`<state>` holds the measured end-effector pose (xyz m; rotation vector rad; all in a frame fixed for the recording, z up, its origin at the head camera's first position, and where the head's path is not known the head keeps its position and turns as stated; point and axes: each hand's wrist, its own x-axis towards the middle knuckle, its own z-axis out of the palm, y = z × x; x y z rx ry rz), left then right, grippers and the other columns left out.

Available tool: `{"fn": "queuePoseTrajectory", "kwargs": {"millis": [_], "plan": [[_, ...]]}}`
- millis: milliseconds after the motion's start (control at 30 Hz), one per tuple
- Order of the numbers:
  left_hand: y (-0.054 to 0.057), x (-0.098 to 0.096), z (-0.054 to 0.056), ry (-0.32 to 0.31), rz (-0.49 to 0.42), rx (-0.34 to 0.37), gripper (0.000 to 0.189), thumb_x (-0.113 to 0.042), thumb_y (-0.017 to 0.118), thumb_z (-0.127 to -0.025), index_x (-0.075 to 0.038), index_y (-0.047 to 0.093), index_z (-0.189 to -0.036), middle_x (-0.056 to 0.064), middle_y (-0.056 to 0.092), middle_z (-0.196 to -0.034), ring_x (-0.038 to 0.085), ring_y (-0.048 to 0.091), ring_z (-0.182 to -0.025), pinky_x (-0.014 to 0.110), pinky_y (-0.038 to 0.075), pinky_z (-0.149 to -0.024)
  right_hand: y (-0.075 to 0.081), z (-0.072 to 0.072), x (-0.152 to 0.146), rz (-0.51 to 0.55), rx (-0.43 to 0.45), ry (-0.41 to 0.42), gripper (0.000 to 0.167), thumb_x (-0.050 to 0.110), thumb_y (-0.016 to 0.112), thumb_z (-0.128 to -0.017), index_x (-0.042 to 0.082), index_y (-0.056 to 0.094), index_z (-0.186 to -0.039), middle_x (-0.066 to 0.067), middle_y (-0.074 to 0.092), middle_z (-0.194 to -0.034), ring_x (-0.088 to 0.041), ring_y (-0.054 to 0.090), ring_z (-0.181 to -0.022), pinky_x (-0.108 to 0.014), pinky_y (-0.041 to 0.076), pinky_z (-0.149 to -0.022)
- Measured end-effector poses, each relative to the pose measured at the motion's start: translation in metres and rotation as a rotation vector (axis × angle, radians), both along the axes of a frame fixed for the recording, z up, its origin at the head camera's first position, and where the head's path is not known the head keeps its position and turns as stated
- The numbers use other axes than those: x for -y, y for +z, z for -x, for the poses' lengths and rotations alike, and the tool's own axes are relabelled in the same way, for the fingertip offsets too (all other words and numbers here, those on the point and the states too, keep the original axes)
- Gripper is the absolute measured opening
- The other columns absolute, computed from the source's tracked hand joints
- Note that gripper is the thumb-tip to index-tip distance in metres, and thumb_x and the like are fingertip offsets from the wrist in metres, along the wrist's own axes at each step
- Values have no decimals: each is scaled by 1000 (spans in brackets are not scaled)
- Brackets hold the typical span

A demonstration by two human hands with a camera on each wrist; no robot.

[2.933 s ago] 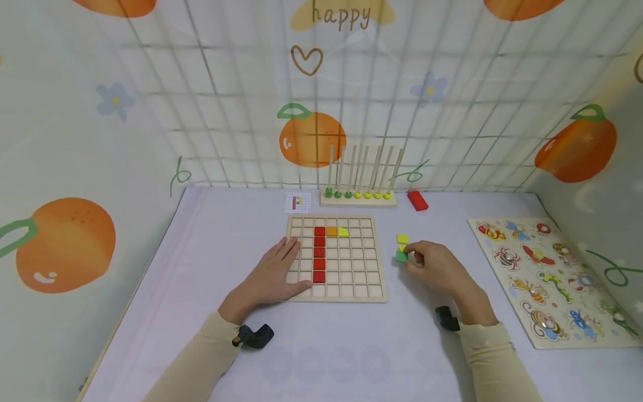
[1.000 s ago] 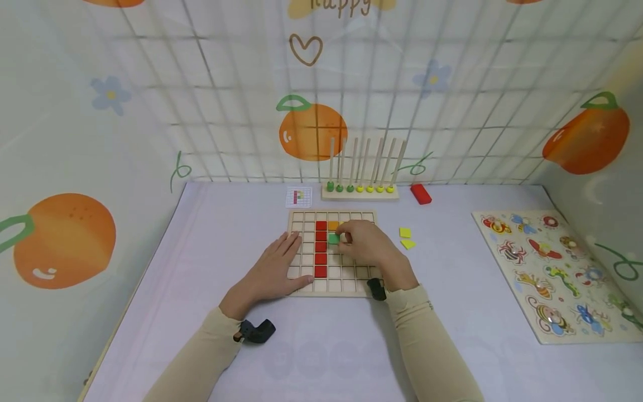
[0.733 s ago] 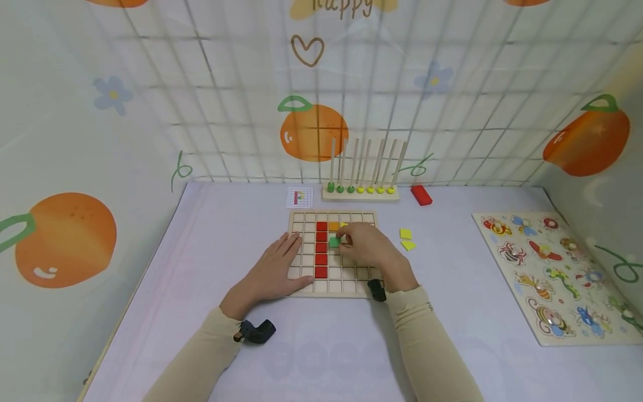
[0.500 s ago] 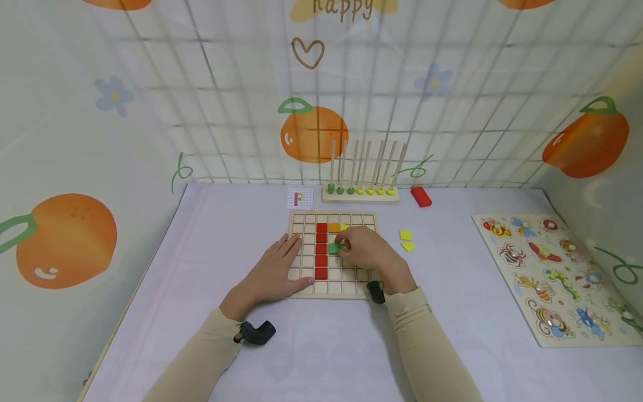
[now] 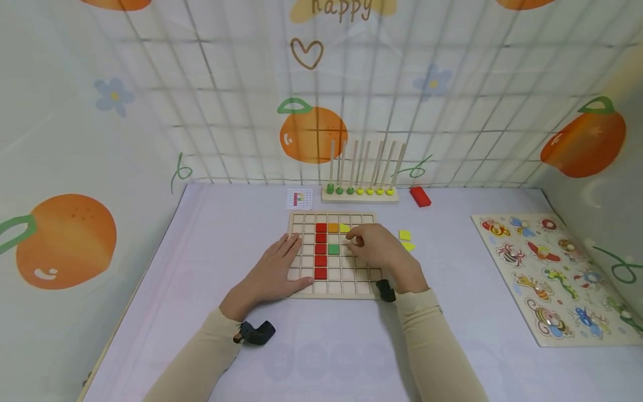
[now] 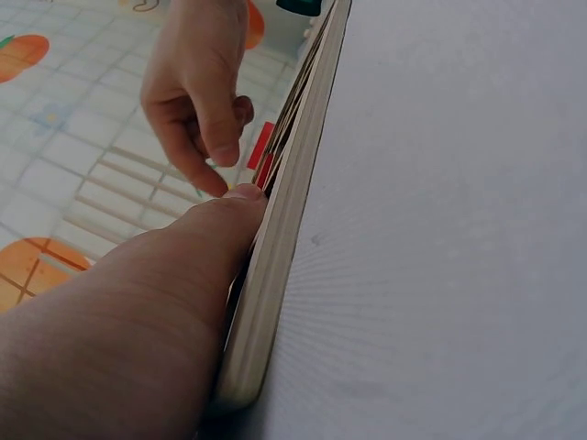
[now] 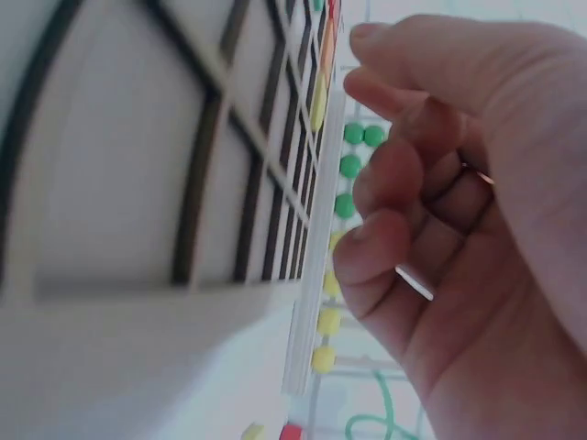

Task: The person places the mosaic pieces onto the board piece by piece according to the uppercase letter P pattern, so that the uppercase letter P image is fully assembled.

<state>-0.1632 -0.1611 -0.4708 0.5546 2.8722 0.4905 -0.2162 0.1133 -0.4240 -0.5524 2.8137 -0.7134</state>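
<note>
A wooden grid board (image 5: 361,285) lies on the table. My left hand (image 5: 273,268) rests spread on its left edge, thumb near the bottom corner. A column of red square tiles (image 5: 321,261) sits in the grid, with an orange tile (image 5: 333,228) and a yellow corner-cut tile (image 5: 344,228) beside the top one. One green tile (image 5: 334,249) lies in a cell right of the third red tile. Over the board's right part hovers my right hand (image 5: 382,251), fingers loosely bent. In the right wrist view the right hand (image 7: 459,183) has nothing between thumb and fingers.
Two yellow tiles (image 5: 404,235) lie right of the board. Behind it stand a pattern card (image 5: 299,199), a peg rack with beads (image 5: 360,197) and a red block (image 5: 420,196). An insect puzzle board (image 5: 552,279) lies far right.
My right hand brought the green tile from the right of the board, set it into a cell and let it go, then drew slightly right. My left hand has stayed put.
</note>
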Motion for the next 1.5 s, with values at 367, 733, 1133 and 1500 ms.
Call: {"fn": "queuePoseTrajectory", "kwargs": {"millis": [367,733,1133,1500], "plan": [[0,3,1,-11,-6,-8,104,-68,59,-91,-9,15,-165,5,11,-174,28,4,-162,51,17,-129,-1,-2,-43,52,17,-46,26,19,66,-97,7,73,-119,0,51,-76,-14,48,-74,-31,41,-69],[-5,2,2,-12,-3,-15,104,-70,56,-91,-11,15,-165,5,12,-173,29,5,-161,53,17,-129,-3,-7,-101,25,-16,-165,27,17,65,-97,4,72,-119,-3,50,-78,-18,46,-75,-32,36,-67],[-2,2,1,-16,-3,-16,104,-69,57,-91,-10,15,-165,5,11,-174,29,4,-162,52,17,-129,-6,-12,-133,-33,114,-334,35,29,60,-100,8,69,-126,-11,58,-97,-27,51,-95,-36,41,-76],[-1,1,0,-13,-2,-12,102,-68,57,-91,-9,17,-164,6,12,-173,29,4,-162,52,17,-129,-13,-12,-131,-1,180,-292,20,19,63,-96,14,78,-108,-5,59,-91,-24,52,-96,-32,40,-75]]}}
